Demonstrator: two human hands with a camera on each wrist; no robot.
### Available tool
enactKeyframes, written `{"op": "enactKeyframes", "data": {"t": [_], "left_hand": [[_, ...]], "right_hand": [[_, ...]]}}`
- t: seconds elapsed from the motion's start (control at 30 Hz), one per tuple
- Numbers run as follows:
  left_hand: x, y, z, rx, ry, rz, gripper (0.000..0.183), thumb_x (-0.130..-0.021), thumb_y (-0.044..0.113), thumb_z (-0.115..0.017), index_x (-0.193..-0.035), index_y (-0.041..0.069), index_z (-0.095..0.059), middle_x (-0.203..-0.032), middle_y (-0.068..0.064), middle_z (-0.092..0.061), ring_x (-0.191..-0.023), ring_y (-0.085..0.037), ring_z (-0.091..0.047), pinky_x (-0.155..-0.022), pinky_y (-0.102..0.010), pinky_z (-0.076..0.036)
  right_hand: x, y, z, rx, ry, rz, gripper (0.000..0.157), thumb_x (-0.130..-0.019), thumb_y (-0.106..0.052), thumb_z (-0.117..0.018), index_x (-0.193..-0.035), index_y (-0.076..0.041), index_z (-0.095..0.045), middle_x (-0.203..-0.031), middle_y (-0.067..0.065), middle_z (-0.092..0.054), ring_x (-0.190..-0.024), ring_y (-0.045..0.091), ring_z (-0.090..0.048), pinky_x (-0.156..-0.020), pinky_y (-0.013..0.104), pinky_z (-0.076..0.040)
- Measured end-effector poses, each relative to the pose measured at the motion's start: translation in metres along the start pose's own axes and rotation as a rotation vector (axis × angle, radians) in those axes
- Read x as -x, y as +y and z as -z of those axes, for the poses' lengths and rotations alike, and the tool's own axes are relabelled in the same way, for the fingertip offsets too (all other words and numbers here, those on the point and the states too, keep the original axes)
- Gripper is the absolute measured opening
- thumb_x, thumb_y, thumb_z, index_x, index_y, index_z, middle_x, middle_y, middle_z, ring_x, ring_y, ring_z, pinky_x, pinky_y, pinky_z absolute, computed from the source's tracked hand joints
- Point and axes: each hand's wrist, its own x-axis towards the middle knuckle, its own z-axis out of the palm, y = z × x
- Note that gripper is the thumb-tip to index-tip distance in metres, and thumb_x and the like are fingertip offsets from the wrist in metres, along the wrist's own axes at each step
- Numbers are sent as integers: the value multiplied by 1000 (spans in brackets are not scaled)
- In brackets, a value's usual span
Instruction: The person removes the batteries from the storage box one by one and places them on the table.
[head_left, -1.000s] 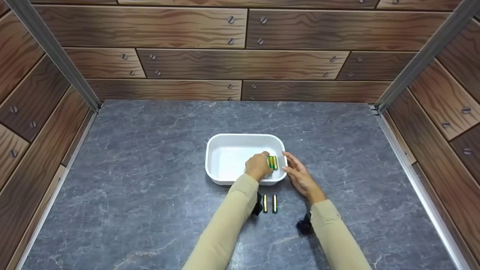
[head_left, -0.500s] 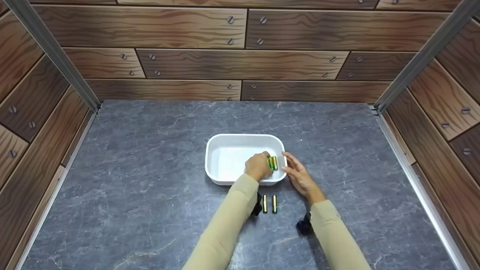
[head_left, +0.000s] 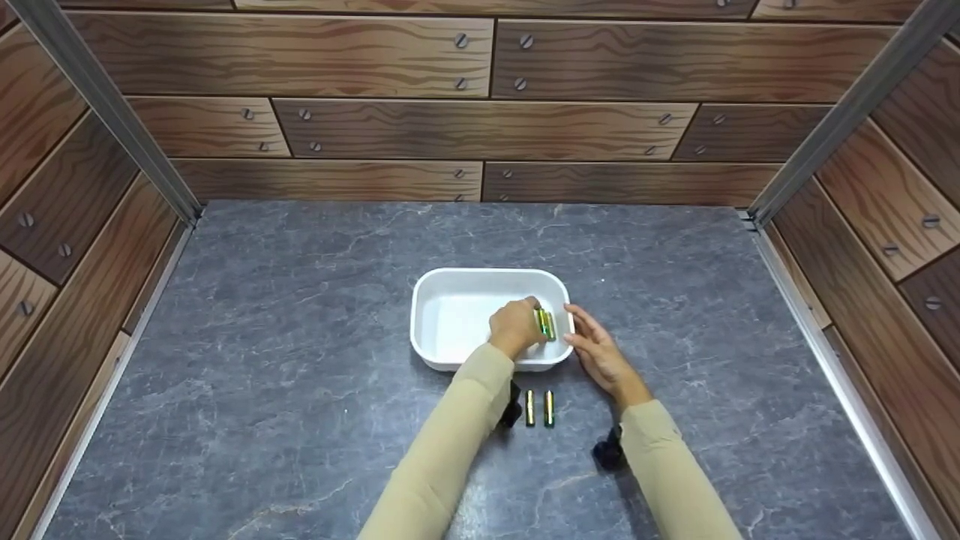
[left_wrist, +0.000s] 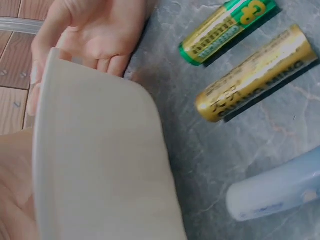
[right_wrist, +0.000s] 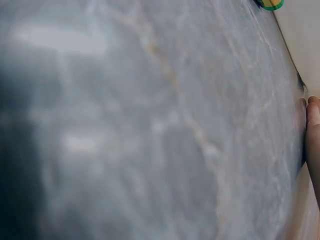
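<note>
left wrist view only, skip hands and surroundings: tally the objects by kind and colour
White tub: 1
Gold battery: 1
Green-and-gold battery: 1
Pale cylinder, cut off by the frame edge, exact kind unclear: 1
Total: 4

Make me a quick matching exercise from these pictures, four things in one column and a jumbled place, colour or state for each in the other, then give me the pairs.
Things:
1. Tub
2. Left hand
3. Right hand
4. Loose batteries

Descriptions:
A. Lying side by side on the grey table, on the tub's near side
B. At the outside of the tub's right end
C. White, with rounded corners
D. Reaching inside, at the batteries in there

Pairs: 1-C, 2-D, 3-B, 4-A
</note>
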Motion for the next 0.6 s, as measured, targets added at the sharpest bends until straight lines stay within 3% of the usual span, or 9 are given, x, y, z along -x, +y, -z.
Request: {"op": "enactKeyframes", "data": {"t": [0.17, 0.43, 0.6], "left_hand": [[0, -1, 8, 7, -1, -5, 53, -72, 29, -82, -121, 20, -63, -115, -6, -72, -104, -24, -69, -85, -38, -55], [0, -5, 17, 31, 10, -3, 55, -72, 26, -82, -122, 19, -62, -117, -5, -71, -105, -24, -68, -86, -40, -55], [3, -7, 23, 29, 12, -13, 56, -72, 27, -82, -123, 20, -62, -119, -6, -70, -106, -24, -68, -86, -41, -55]], "right_hand": [[0, 0, 0, 1, -7, 6, 56, -88, 8, -52, -141, -6, -40, -133, 0, -50, -116, 8, -54, -97, 19, -45], [0, -1, -1, 10, -9, 5, 58, -88, 9, -51, -143, -2, -36, -138, 7, -47, -121, 14, -51, -99, 22, -45], [0, -1, 0, 9, -17, 4, 55, -89, 8, -51, -140, -7, -40, -137, 6, -47, -122, 14, -51, -99, 22, -45]]}}
